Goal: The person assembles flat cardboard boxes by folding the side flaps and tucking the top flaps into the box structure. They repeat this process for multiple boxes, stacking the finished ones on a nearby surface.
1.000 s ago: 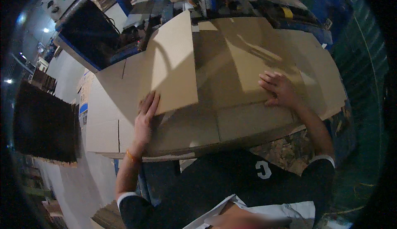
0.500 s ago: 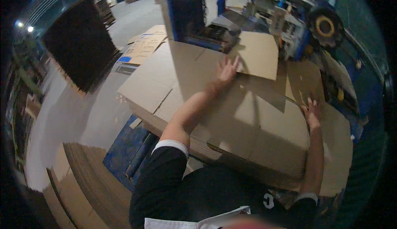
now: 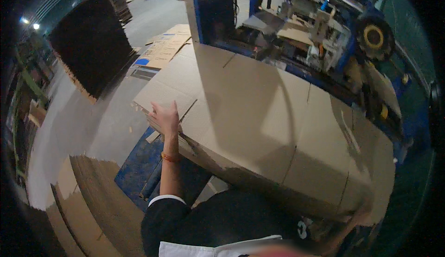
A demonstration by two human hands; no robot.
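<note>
We have the cardboard sheet lengthwise along the machine; opposite it, our nearer left hand, thumb spread, meets the edge, hold unclear; our right hand blurs, grip unreadable.

A cardboard workshop: slotted sheets lie at the left hand, a blue-framed machine stands beyond it, and stacked board stands to its left.

Cardboard sheets stacked before a machine, another stack to their left, more cardboard at lower left
</note>
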